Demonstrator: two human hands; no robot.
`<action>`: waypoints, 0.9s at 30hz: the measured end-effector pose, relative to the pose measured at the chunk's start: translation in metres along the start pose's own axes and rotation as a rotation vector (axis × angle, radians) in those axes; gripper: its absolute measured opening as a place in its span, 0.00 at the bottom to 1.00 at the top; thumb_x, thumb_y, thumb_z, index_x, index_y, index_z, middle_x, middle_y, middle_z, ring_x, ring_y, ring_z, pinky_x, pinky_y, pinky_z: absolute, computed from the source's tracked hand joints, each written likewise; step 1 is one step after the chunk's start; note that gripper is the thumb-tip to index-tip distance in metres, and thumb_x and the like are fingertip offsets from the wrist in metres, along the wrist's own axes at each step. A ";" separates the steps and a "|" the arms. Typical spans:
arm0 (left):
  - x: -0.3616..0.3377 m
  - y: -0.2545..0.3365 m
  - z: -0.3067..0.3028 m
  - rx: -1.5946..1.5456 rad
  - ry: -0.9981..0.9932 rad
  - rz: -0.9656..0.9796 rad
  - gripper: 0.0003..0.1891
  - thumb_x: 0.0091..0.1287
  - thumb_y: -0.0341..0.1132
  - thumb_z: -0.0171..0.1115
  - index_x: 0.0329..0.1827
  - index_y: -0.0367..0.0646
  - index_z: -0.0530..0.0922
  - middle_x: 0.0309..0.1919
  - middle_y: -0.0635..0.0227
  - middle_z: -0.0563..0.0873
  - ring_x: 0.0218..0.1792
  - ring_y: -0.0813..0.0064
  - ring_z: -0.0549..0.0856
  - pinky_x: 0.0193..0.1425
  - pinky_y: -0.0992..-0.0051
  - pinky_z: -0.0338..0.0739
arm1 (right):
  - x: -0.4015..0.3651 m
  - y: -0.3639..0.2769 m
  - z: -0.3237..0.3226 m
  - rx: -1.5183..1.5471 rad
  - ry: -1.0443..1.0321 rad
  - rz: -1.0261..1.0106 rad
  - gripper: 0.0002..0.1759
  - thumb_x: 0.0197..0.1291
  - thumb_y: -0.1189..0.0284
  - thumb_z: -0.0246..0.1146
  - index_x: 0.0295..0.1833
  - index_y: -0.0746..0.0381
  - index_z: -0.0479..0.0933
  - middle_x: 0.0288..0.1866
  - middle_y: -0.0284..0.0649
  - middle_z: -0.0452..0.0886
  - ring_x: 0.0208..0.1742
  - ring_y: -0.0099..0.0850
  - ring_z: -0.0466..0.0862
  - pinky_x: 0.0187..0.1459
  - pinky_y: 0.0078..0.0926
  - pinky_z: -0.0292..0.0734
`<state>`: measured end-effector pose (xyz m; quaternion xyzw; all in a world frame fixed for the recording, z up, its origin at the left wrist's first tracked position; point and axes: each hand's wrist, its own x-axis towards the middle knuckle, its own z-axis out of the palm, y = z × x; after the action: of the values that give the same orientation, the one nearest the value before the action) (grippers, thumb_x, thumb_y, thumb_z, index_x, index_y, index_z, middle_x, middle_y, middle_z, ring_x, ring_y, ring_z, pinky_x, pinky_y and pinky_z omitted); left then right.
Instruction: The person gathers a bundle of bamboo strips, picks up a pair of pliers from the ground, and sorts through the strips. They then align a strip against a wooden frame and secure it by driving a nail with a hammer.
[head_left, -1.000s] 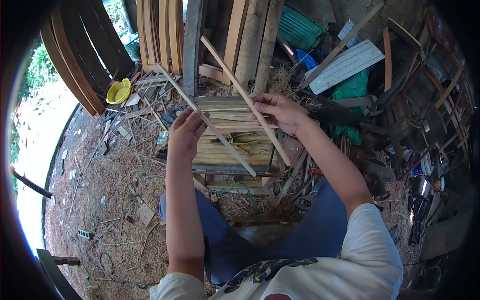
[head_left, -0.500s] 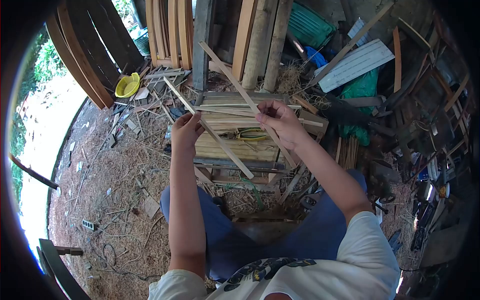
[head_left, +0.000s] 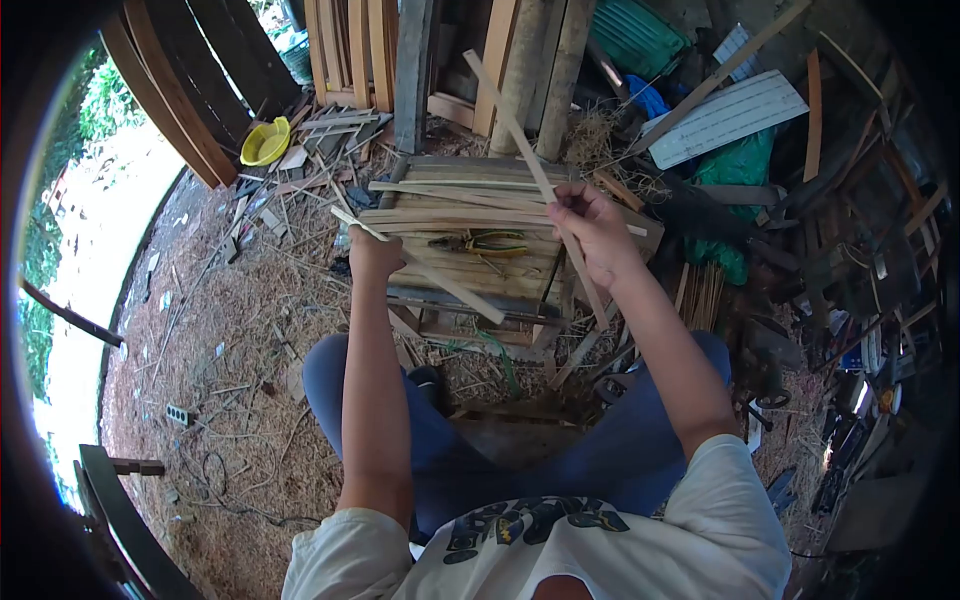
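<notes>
My left hand [head_left: 372,256] grips a thin bamboo strip [head_left: 450,286] that slants from upper left down to the right over the low wooden bench [head_left: 480,275]. My right hand [head_left: 592,225] holds a second, longer bamboo strip [head_left: 515,125] that rises steeply up and left from the hand and also sticks out below it. Both strips hang above the bench, apart from each other. On the bench lie pliers with yellow-green handles [head_left: 480,241] and more loose bamboo strips [head_left: 450,190].
Wooden planks [head_left: 350,50] and posts lean at the back. A yellow bowl [head_left: 264,142] sits on the straw-littered ground at the left. Green bags [head_left: 735,165], a white board [head_left: 730,115] and scrap tools crowd the right. My knees in blue trousers are below the bench.
The right hand has swung its strip more upright and moved right; the left hand has dropped lower with its strip. The two strips, near each other before, are now farther apart.
</notes>
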<state>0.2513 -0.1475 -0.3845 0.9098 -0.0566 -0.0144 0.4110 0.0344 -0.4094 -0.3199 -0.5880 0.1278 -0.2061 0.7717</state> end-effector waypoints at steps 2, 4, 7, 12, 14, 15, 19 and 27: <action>0.006 -0.006 0.008 0.093 0.016 0.000 0.34 0.53 0.35 0.75 0.58 0.28 0.65 0.46 0.37 0.88 0.49 0.42 0.90 0.53 0.56 0.87 | -0.002 -0.004 -0.004 -0.021 0.048 -0.003 0.13 0.66 0.77 0.72 0.53 0.62 0.78 0.42 0.31 0.81 0.41 0.19 0.80 0.42 0.22 0.80; 0.007 -0.005 0.009 0.108 -0.049 -0.030 0.38 0.53 0.35 0.75 0.62 0.27 0.64 0.50 0.36 0.87 0.50 0.42 0.90 0.54 0.57 0.87 | -0.002 -0.006 -0.008 -0.049 0.069 -0.008 0.13 0.67 0.76 0.72 0.53 0.62 0.78 0.42 0.31 0.81 0.41 0.20 0.81 0.42 0.23 0.80; 0.013 -0.013 0.019 0.117 -0.144 -0.086 0.40 0.55 0.36 0.76 0.66 0.27 0.64 0.54 0.36 0.86 0.53 0.44 0.90 0.55 0.58 0.88 | -0.003 -0.007 -0.012 -0.077 0.104 -0.010 0.12 0.67 0.76 0.72 0.52 0.62 0.78 0.42 0.31 0.82 0.41 0.20 0.81 0.43 0.24 0.80; 0.000 0.002 0.018 0.140 -0.203 -0.139 0.42 0.63 0.40 0.72 0.74 0.28 0.62 0.51 0.41 0.88 0.53 0.48 0.90 0.52 0.55 0.88 | 0.004 0.007 -0.023 -0.213 0.088 -0.052 0.13 0.68 0.75 0.71 0.54 0.61 0.78 0.45 0.31 0.83 0.44 0.19 0.81 0.44 0.22 0.79; -0.003 0.003 0.009 0.285 -0.234 -0.103 0.37 0.66 0.45 0.70 0.70 0.31 0.67 0.54 0.41 0.88 0.56 0.46 0.88 0.57 0.56 0.85 | 0.004 0.013 -0.019 -0.417 0.048 -0.099 0.12 0.68 0.76 0.71 0.53 0.62 0.78 0.44 0.31 0.83 0.44 0.19 0.81 0.44 0.21 0.78; -0.003 0.002 0.009 0.356 -0.251 -0.083 0.35 0.67 0.48 0.69 0.68 0.32 0.70 0.55 0.41 0.88 0.58 0.45 0.88 0.59 0.57 0.84 | 0.003 0.016 -0.017 -0.521 0.028 -0.123 0.12 0.68 0.77 0.71 0.53 0.63 0.78 0.44 0.31 0.83 0.44 0.19 0.81 0.45 0.21 0.78; 0.001 -0.001 -0.001 0.080 -0.277 0.019 0.31 0.73 0.55 0.63 0.64 0.33 0.79 0.53 0.51 0.90 0.55 0.56 0.90 0.57 0.61 0.85 | 0.005 0.036 0.009 -0.475 -0.076 -0.104 0.10 0.67 0.79 0.70 0.51 0.65 0.80 0.42 0.33 0.85 0.43 0.19 0.83 0.46 0.21 0.79; -0.018 0.042 -0.048 -0.787 -0.248 0.005 0.18 0.81 0.41 0.57 0.54 0.31 0.82 0.42 0.57 0.91 0.43 0.69 0.93 0.41 0.74 0.86 | 0.039 0.034 0.094 -0.650 -0.319 -0.136 0.11 0.70 0.69 0.70 0.51 0.64 0.84 0.40 0.36 0.89 0.41 0.21 0.86 0.47 0.25 0.81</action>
<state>0.2327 -0.1372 -0.3216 0.6742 -0.0980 -0.1437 0.7178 0.1154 -0.3396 -0.3247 -0.8344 0.0253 -0.1112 0.5392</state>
